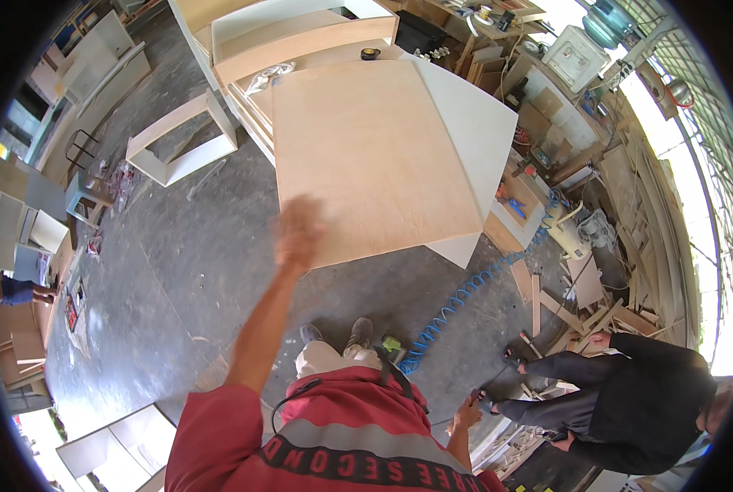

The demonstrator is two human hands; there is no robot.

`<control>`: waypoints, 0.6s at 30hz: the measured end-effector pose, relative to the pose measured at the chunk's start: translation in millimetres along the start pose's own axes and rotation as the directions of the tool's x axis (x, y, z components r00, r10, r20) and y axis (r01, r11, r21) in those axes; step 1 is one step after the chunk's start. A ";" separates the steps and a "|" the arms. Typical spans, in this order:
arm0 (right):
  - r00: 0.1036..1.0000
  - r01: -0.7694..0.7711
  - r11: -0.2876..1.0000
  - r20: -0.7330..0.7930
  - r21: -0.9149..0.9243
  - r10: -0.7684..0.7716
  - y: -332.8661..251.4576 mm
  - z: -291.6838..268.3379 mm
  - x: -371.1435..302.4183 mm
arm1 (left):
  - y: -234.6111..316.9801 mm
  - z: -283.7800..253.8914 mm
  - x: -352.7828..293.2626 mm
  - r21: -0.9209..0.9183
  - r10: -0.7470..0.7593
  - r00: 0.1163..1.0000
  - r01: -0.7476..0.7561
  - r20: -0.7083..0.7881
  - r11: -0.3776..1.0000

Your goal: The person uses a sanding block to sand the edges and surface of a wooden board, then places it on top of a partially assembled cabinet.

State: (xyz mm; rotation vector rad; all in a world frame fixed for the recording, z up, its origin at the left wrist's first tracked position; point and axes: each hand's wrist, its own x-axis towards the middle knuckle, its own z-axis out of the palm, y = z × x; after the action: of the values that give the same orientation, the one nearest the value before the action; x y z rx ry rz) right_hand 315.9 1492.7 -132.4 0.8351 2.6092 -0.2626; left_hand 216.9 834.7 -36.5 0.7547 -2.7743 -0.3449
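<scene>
A large light-brown plywood sheet (366,156) lies in front of me, over a white panel (481,139) that sticks out on its right. My left hand (298,234), smeared by motion, is over the sheet's near left corner; whether it touches the wood I cannot tell. Low on my right side, my right hand (465,416) hangs with curled fingers, a small dark shape at their tips that I cannot make out. By my feet on the floor is a green tool (392,343), with a blue coiled hose (456,301) running beside it to the right.
Behind the sheet stands a wooden cabinet frame (301,57) with a tape measure (370,54) near it. An open box frame (182,139) rests on the floor at left. Wood offcuts (559,307) litter the right, where a person in black (637,402) sits close by.
</scene>
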 end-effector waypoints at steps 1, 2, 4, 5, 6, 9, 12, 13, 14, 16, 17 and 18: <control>1.000 0.010 1.000 0.000 0.001 -0.010 -15.7 -5.6 -0.8 | -53.2 2.1 -17.5 0.090 -0.294 0.955 0.289 0.040 0.953; 1.000 0.029 1.000 0.005 0.002 -0.029 -27.5 -8.6 -1.4 | -128.7 3.8 -42.5 0.022 -0.537 0.836 0.538 0.113 0.843; 0.993 0.102 0.993 -0.058 -0.066 -0.106 -29.8 -1.7 5.1 | -228.0 -4.5 -123.9 0.065 -0.742 0.594 0.765 0.310 0.640; 0.984 0.158 0.983 -0.070 -0.097 -0.165 -37.3 2.9 7.8 | -279.6 -8.7 -186.7 0.094 -0.777 0.594 0.779 0.210 0.620; 0.979 0.169 0.979 -0.095 -0.110 -0.180 -35.7 2.5 10.2 | -296.0 -10.9 -225.6 0.140 -0.863 0.440 0.865 0.248 0.481; 0.975 0.185 0.977 -0.105 -0.110 -0.196 -50.5 12.4 -1.1 | -367.4 -15.1 -361.8 0.008 -0.874 0.226 0.967 0.431 0.254; 0.969 0.226 0.954 -0.054 -0.196 -0.241 -81.9 16.0 -25.9 | -377.1 -71.5 -499.2 0.478 -0.919 0.386 0.794 0.082 0.376; 0.962 0.230 0.941 -0.085 -0.249 -0.258 -90.2 17.0 -25.1 | -355.5 -63.0 -513.2 0.324 -0.964 0.253 0.921 -0.078 0.215; 0.958 0.222 0.930 -0.111 -0.292 -0.263 -96.9 23.7 -29.4 | -326.4 -60.6 -525.5 0.141 -0.972 0.094 0.988 -0.214 0.064; 0.968 0.224 0.950 -0.065 -0.219 -0.243 -125.3 32.3 -51.3 | -316.6 -81.1 -543.4 0.150 -0.992 -0.034 0.987 -0.120 -0.052; 0.964 0.246 0.940 -0.043 -0.236 -0.263 -140.8 36.7 -61.8 | -327.2 -90.3 -554.9 0.151 -0.990 -0.080 0.984 -0.112 -0.097; 0.958 0.271 0.929 -0.027 -0.250 -0.287 -155.7 39.0 -70.0 | -334.8 -88.5 -568.6 0.141 -0.987 -0.131 0.980 -0.096 -0.144</control>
State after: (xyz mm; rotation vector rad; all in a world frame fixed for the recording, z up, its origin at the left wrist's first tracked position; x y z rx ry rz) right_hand 288.2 1319.8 -129.6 0.3929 2.7438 0.0126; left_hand 873.3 835.9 -147.5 2.8946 -1.4278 -0.3128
